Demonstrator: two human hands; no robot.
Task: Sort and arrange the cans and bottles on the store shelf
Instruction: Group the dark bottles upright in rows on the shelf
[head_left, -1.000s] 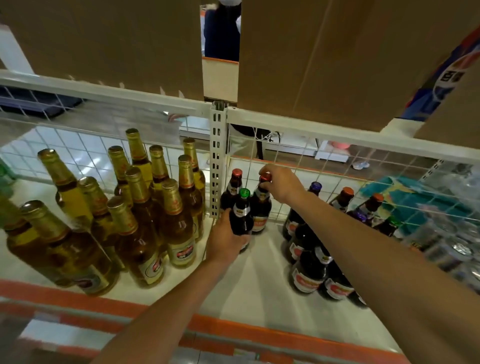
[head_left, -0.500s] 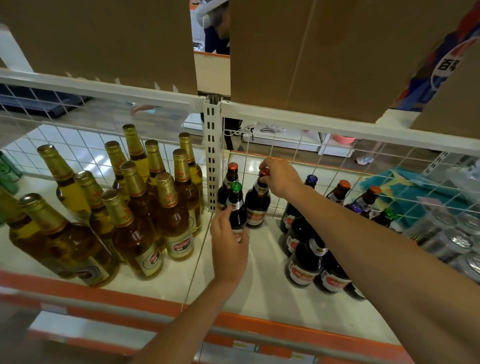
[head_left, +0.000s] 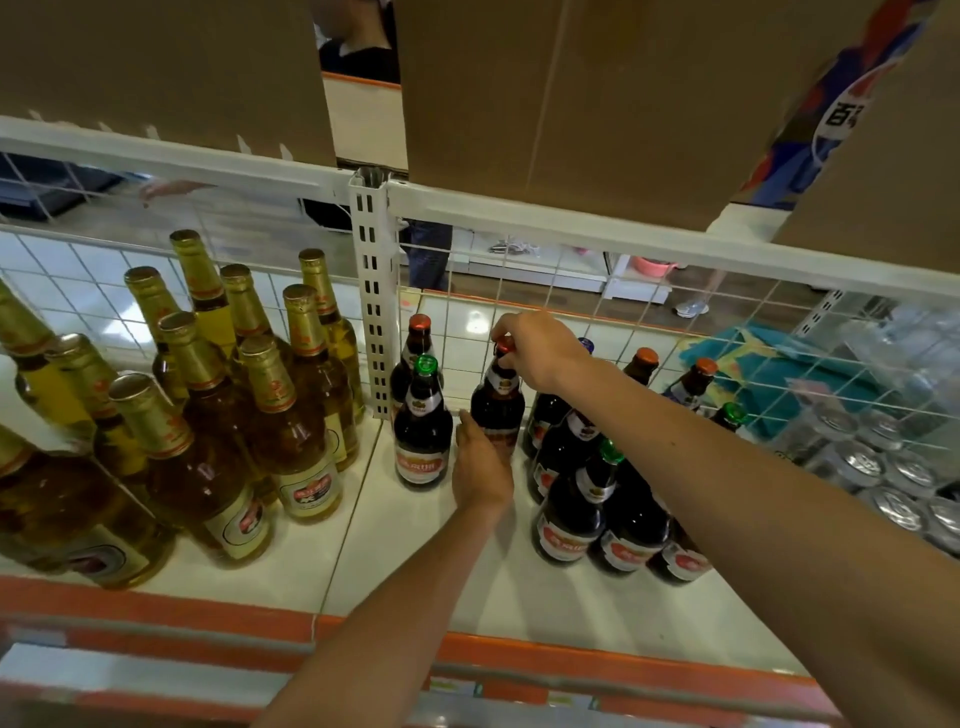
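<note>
my right hand (head_left: 540, 353) is curled over the top of one bottle (head_left: 498, 410), fingertips pinching its red cap and neck. it is dark glass with a pale neck label, standing upright on the white shelf (head_left: 415, 571). my left hand (head_left: 480, 462) lies against the bottle's lower body, back toward me. i cannot tell how far its fingers wrap round.

just left of my left hand stand two more dark ones, a green-cap bottle (head_left: 423, 431) in front and a red-cap bottle (head_left: 418, 338) behind it. right of both hands, under my right forearm, is a cluster of dark bottles (head_left: 571, 519). i count five caps there: one blue, two orange, two green. the arm hides the rest. far left of my hands stand amber bottles (head_left: 291, 441) with gold foil, at least ten, some cut off at the edge. far right lie silver-topped cans (head_left: 883, 467), too blurred to count.
</note>
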